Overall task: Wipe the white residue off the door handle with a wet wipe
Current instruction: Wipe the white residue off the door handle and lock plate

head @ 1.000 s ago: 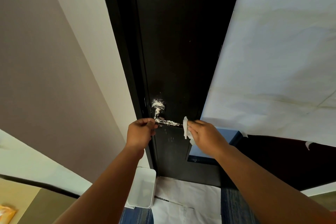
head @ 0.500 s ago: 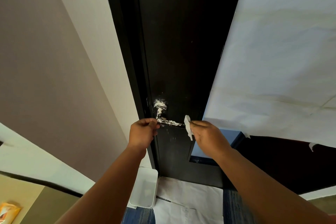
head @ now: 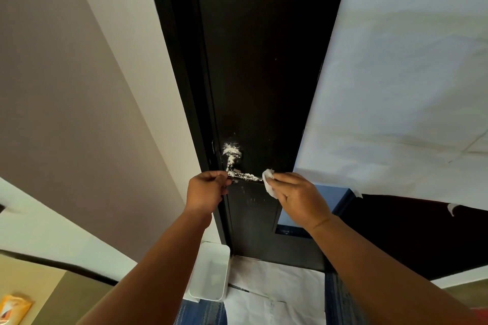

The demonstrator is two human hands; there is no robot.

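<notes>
Since a moment ago, the right hand has slid the wet wipe a little closer along the bar, so the wipe now touches the free end of the door handle. Its fingers are curled tight around the wipe. The left hand has stayed put, pinching the other end of the bar near the edge of the black door. White stuff is on the round part of the handle, down its neck and along the bar, and little specks dot the door just below. I think most of the cleaning is not done yet. A few things could go wrong. The lever could tip down if the right hand pushes hard and the left hand lets go. Rubbing could just smear the white stuff over the dark door. Bits could drop past the white bin onto the paper on the floor. The small wipe could also fill up fast and start leaving marks.
</notes>
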